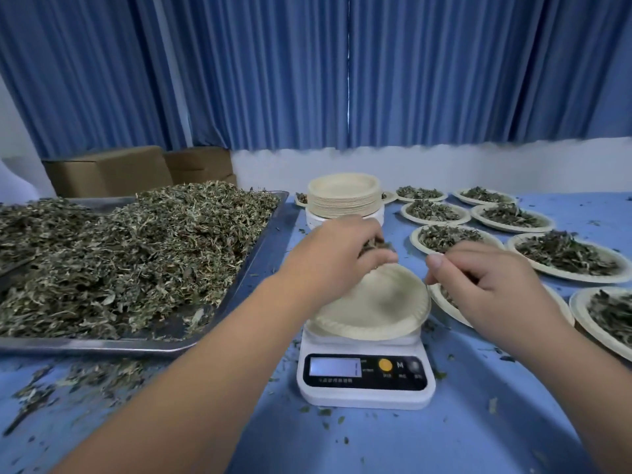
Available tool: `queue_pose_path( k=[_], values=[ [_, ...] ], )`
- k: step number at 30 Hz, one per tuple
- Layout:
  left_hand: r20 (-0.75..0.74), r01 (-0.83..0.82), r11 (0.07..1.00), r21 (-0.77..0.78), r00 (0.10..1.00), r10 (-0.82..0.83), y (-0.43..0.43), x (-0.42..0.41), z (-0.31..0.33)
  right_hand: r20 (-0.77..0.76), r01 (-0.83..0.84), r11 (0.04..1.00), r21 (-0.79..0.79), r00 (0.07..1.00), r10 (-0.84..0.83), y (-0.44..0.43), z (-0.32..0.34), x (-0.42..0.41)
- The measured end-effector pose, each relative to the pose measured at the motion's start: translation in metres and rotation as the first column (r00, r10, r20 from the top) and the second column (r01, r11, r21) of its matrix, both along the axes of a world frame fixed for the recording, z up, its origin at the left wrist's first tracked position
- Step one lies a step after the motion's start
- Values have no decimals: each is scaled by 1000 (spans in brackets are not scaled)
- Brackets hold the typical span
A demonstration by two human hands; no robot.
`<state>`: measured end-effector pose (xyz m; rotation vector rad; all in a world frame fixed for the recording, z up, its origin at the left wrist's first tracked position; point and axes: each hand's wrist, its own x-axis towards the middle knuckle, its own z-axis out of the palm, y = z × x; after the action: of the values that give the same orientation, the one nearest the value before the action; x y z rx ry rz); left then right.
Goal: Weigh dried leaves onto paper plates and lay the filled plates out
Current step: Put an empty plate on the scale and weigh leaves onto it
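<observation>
I see my left hand [342,249] over the far edge of the empty plate [372,307]. Its grip is closed around a small bunch of leaves [376,246], with the fingers curled down over them. The plate sits on the white scale [364,383], low in the middle of my view, at about 6 o'clock. The plate leans a little, with its near rim lower.

My right hand [489,280] is at 3 o'clock from the plate, just beside its rim. Its fingers are curled and the thumb points toward the left hand. I cannot tell if this grip has any leaf bits in it, because it is too blurry there.

At 9 o'clock is a big metal tray [136,345], heaped with the pile of dried leaves [136,248]. At 12 o'clock from the scale stands a stack of plates [343,196]. From 1 to 3 o'clock lie the filled plates [441,236], close together in rows on the blue surface [478,425]. Leaf crumbs [85,381] lie scattered on the surface too, most of them near the tray.
</observation>
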<state>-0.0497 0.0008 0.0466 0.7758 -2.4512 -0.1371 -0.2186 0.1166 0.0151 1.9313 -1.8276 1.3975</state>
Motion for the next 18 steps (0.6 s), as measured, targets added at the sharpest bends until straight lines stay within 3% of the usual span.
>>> queue_pose_path(
  k=[4, 7, 11, 15, 18],
  values=[
    [230, 72, 989, 132, 968, -102, 3, 0, -8, -17, 2, 1000, 4, 1000, -2, -1, -1, -2],
    [195, 124, 964, 234, 966, -171, 9, 10, -10, -3, 3, 1000, 11, 1000, -3, 0, -1, -3],
    [87, 178, 963, 203, 976, -199, 11, 30, -10, 4, 5, 999, 32, 1000, -5, 1, 0, -1],
    [28, -40, 996, 81, 999, 38, -6, 59, -7, 21, 1, 1000, 30, 1000, -1, 2, 1, 1],
    [85, -290, 953, 89, 955, 283, -31, 95, -11, 39, -8, 1000, 30, 999, 6, 2, 1, 2]
  ],
)
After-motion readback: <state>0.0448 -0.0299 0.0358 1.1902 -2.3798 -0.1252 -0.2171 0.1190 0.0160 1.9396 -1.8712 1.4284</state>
